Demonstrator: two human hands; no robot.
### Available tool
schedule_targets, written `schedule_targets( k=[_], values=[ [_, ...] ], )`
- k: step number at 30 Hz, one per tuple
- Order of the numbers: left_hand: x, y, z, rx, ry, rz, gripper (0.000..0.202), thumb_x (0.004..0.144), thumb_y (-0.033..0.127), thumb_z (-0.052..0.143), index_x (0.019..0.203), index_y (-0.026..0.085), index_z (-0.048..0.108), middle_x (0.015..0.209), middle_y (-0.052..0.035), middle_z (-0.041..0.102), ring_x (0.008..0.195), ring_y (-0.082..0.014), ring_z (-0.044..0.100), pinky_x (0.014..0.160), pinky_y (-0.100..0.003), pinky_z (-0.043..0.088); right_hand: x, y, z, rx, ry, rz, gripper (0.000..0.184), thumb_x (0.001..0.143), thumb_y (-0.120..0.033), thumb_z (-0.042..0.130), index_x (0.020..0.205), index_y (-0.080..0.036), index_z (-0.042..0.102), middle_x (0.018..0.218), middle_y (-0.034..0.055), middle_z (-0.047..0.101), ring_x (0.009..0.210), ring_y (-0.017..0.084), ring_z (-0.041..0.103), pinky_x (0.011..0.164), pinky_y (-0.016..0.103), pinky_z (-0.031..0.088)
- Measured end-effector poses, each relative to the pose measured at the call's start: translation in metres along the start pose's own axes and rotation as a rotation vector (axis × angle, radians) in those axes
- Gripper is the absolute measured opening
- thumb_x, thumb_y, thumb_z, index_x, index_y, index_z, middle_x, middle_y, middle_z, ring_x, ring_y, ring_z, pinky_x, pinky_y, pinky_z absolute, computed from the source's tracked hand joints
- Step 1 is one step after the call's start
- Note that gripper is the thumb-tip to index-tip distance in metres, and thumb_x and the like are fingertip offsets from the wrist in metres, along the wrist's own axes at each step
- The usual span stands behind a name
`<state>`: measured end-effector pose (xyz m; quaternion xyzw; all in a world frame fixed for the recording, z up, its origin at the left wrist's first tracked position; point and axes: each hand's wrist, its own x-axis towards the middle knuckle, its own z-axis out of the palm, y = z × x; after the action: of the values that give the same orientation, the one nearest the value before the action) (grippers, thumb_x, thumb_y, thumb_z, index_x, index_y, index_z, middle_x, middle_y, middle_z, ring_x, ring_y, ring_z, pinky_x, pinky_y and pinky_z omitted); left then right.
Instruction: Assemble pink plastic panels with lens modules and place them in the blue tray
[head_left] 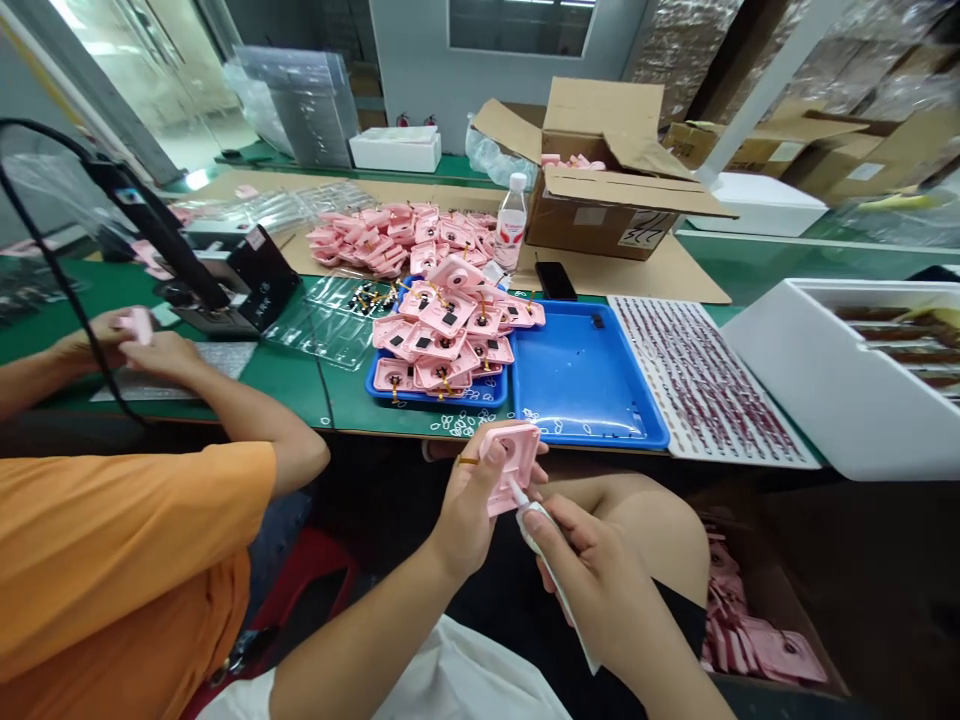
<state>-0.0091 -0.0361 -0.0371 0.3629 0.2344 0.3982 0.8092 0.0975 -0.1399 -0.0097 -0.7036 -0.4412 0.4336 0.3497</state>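
My left hand [469, 505] grips a pink plastic housing [517, 455] by its side, with the hollow inner face turned up toward me. My right hand [589, 555] is closed around a white glue tube [561, 590]. The tube's narrow nozzle points into the lower part of the housing; whether it touches the plastic I cannot tell. Just beyond my hands, a pile of similar pink housings [442, 325], some with black squares and small gold ribbon cables, fills a blue tray [373, 385]. Small white rings [454, 424] lie along the table edge.
A second blue tray [577, 365] adjoins the first, beside a white board [780, 440] with rows of small dark red parts. A foam box [840, 400] stands right. Behind are a bottle [511, 225], phone [555, 280] and carton [592, 225]. A co-worker in an orange sleeve [187, 510] works left.
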Motion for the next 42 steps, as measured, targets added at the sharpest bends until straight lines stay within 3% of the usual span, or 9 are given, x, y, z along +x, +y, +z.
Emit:
schedule_targets(
  k=[8, 18, 42],
  values=[
    [0.000, -0.001, -0.004, 0.039, -0.034, 0.057, 0.045, 0.098, 0.056, 0.062, 0.118, 0.017, 0.072, 0.113, -0.0136, 0.075, 0.079, -0.0178, 0.071, 0.069, -0.027, 0.055, 0.002, 0.009, 0.003, 0.027, -0.014, -0.020, 0.053, 0.104, -0.066, 0.044, 0.071, -0.024, 0.045, 0.055, -0.0047, 0.049, 0.046, 0.011, 0.043, 0.046, 0.026, 0.029],
    [-0.002, 0.005, -0.003, 0.016, -0.020, 0.055, 0.045, 0.097, 0.056, 0.064, 0.118, 0.016, 0.071, 0.108, -0.0131, 0.076, 0.074, -0.0179, 0.070, 0.066, -0.028, 0.055, 0.002, -0.003, 0.003, 0.030, -0.003, -0.044, 0.047, 0.107, -0.056, 0.044, 0.073, -0.023, 0.047, 0.056, -0.0047, 0.055, 0.048, 0.011, 0.046, 0.048, 0.025, 0.030],
    [0.001, 0.005, -0.004, 0.016, 0.018, 0.052, 0.048, 0.096, 0.058, 0.065, 0.114, 0.015, 0.073, 0.103, -0.0126, 0.076, 0.071, -0.0170, 0.067, 0.066, -0.028, 0.055, 0.006, -0.011, 0.004, 0.039, -0.023, -0.069, 0.040, 0.107, -0.048, 0.047, 0.075, -0.023, 0.049, 0.055, -0.0056, 0.053, 0.048, 0.011, 0.044, 0.047, 0.024, 0.028]
  ],
)
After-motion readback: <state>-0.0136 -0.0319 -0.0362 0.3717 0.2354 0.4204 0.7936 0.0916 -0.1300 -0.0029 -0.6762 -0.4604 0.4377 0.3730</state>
